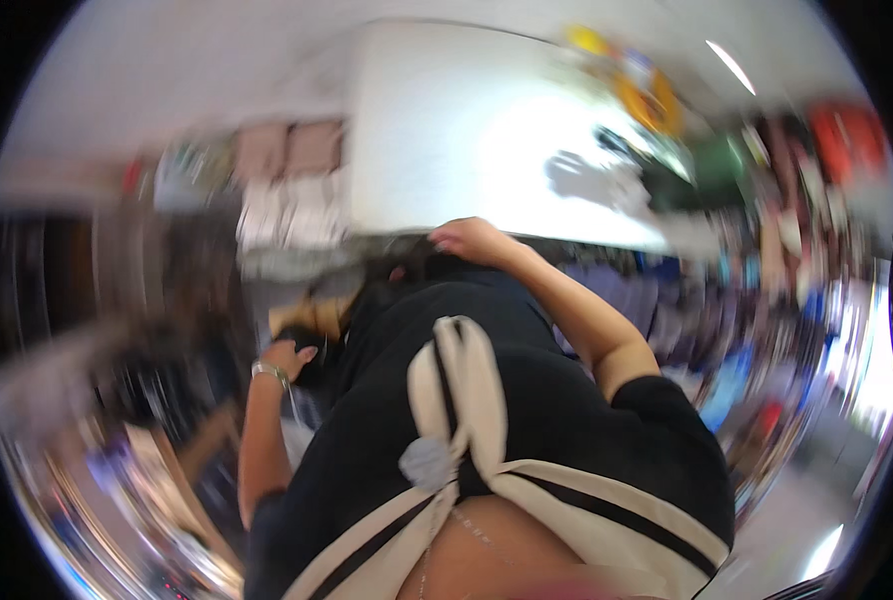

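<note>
My left hand [289,357], with a metal-banded bracelet or watch [270,374] at the wrist, hangs low by my left side. Its thumb points inward, and the fingers bend against a dark rounded thing [312,345] whose kind the blur hides. In front of my waist, my right hand [467,241] is at the near edge of a white table [417,130]. Its fingers are curled in, with nothing visible in them. My right forearm crosses from the right, over my black top.
Folded brown and pale cloth stacks [292,215] lie left of the table. On its right side are a dark green machine-like thing [707,175], a yellow ring-shaped thing [649,100] and a bright lit patch. Blurred piles of cloth [617,295] line the right. A yellowish box-like thing [332,312] is near my left hand.
</note>
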`<state>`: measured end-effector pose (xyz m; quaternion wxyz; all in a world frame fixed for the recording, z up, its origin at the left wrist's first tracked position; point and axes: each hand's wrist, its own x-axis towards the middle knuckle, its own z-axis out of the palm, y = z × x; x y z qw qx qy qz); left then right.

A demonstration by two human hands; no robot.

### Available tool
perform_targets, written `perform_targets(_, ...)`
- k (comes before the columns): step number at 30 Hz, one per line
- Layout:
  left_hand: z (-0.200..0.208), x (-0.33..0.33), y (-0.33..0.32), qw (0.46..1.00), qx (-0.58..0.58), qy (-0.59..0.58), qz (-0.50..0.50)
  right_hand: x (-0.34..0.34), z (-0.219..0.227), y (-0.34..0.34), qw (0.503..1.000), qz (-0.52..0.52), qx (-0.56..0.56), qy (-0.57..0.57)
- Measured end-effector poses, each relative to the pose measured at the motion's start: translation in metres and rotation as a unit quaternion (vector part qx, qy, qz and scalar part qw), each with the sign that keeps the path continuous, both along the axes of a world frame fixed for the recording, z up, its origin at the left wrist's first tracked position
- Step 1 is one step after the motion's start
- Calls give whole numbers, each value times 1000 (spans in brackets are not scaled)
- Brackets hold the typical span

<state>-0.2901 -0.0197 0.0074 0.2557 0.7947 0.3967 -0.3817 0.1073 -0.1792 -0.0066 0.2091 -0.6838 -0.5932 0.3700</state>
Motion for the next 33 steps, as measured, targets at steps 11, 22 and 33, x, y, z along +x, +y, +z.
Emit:
perform_targets(11,31,376,-93,851,-148,-332,-378,10,33,-207,916,-397,13,-48)
perform_targets(22,14,445,-297,640,-348,-156,-667,-103,22,-346,696,-717,-16,-32)
perform_targets(33,-46,410,-350,547,-489,47,-678,-273,44,-304,423,-906,-7,-16)
